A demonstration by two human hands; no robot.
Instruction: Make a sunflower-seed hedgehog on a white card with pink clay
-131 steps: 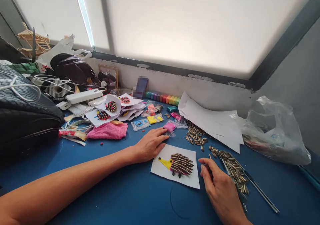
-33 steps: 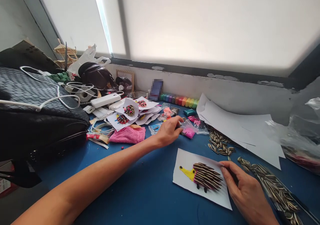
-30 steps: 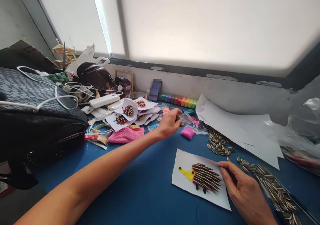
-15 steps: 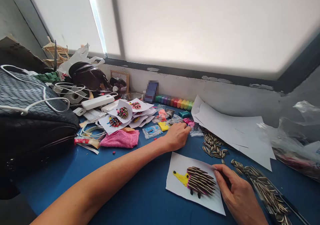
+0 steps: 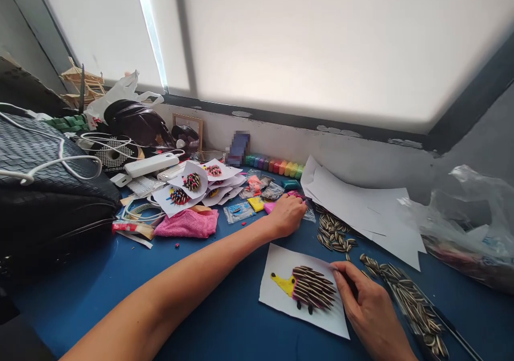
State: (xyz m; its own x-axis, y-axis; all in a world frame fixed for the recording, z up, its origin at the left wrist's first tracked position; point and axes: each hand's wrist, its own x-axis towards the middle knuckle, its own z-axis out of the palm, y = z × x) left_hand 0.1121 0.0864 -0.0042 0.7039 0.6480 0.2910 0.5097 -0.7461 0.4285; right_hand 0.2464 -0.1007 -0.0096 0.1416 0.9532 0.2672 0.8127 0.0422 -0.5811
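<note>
My right hand (image 5: 371,307) pinches the right edge of a white paper card (image 5: 277,296), thumb on top. On the card is a hedgehog picture (image 5: 313,288), with a yellow clay head, dark eye, nose and feet, and a back of striped sunflower seeds. My left hand (image 5: 287,215) reaches beyond the card, its fingers curled down among small packets of modelling clay. Pink clay (image 5: 269,207) shows beside it, and more pink clay (image 5: 295,194) just past the knuckles. Whatever its fingertips grip is hidden.
Loose sunflower seeds (image 5: 335,232) and a seed-filled tray (image 5: 415,302) lie to the right. White sheets (image 5: 361,200) lean behind them, near a clear plastic bag (image 5: 477,216). Finished seed pictures (image 5: 176,197), a pink cloth (image 5: 187,224) and a black bag (image 5: 52,189) occupy the left.
The view has shifted slightly, so most things sit a little further left. My left hand has shifted slightly among the packets, and pink clay now shows on its left. The right hand keeps its hold.
</note>
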